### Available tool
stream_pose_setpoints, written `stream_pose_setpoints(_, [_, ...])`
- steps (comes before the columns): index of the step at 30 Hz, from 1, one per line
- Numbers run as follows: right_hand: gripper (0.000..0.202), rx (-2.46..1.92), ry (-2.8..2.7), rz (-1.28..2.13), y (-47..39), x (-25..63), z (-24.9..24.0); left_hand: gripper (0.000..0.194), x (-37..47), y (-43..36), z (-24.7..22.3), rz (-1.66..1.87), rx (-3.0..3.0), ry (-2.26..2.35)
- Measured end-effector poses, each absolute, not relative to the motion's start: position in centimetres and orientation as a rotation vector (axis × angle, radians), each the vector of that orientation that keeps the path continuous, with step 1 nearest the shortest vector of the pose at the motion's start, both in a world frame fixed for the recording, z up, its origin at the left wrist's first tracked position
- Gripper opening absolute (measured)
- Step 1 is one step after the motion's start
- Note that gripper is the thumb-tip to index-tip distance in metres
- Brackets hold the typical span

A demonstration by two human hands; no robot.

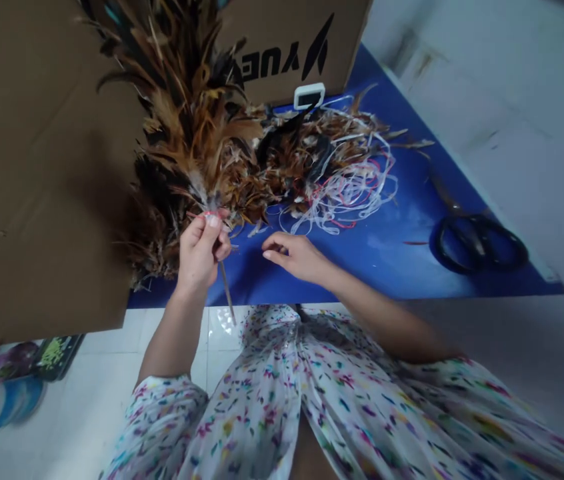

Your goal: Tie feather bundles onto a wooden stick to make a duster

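Note:
My left hand (202, 250) is closed around the thin stick of a feather duster (187, 133). Brown and black feathers fan upward from the grip, and the bare stick end (227, 293) slants down below my fist. Pink string (211, 214) shows at the base of the feathers, by my thumb. To the right, my right hand (295, 257) hovers low over the blue table, thumb and forefinger brought close together. Whether a thread runs between those fingertips is too fine to make out. Behind it lie a heap of loose feathers (287, 160) and a tangle of white and pink string (352, 193).
Black-handled scissors (479, 243) lie on the blue table (382, 260) at the right. A cardboard box (287, 40) with dark lettering stands at the back, near a small white device (309, 97). A large cardboard panel (37, 167) fills the left side.

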State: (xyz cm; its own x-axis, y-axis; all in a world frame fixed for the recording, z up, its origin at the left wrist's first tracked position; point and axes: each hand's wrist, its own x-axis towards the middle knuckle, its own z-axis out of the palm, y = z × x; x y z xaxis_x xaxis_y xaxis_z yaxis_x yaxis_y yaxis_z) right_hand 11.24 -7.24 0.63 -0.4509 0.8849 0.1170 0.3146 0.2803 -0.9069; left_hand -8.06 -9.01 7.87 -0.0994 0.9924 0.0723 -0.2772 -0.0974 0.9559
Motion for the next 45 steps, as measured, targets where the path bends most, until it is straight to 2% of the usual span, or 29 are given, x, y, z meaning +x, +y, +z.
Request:
stream_pose_setpoints(6, [0.015,-1.184,-2.313,0.892,-4.3,10.5,1.8,0.034,-11.0,-10.6,7.8,1.509,1.009,1.123])
stream_pose_setpoints(12, [0.029,-1.389,-2.495,0.555,-0.9,8.0,2.1,0.035,-12.2,-12.1,7.6,1.546,0.973,1.185])
stream_pose_setpoints(15, [0.032,-1.488,-2.498,0.5,-0.5,7.2,2.4,0.037,-12.3,-12.6,7.9,1.555,0.944,1.202])
stream_pose_setpoints(21, [0.033,-1.145,-2.637,0.691,-2.0,4.1,2.9,0.043,-11.9,-12.1,7.9,1.604,0.971,1.243])
stream_pose_setpoints(24, [0.04,-1.049,-2.78,0.602,-1.9,2.5,2.5,0.038,-11.7,-11.7,7.6,1.614,0.976,1.244])
stream_pose_setpoints(33, [0.04,-0.994,-2.94,0.301,-1.1,1.8,1.6,0.034,-11.9,-11.6,7.1,1.622,0.888,1.222])
stream_pose_setpoints(40, [0.025,-0.83,-2.677,0.321,0.0,4.5,2.2,0.033,-11.8,-10.7,6.4,1.585,0.841,1.211])
stream_pose_setpoints(45, [0.015,-0.734,-2.44,0.734,1.2,7.2,2.7,0.034,-11.9,-10.2,6.1,1.564,0.837,1.195])
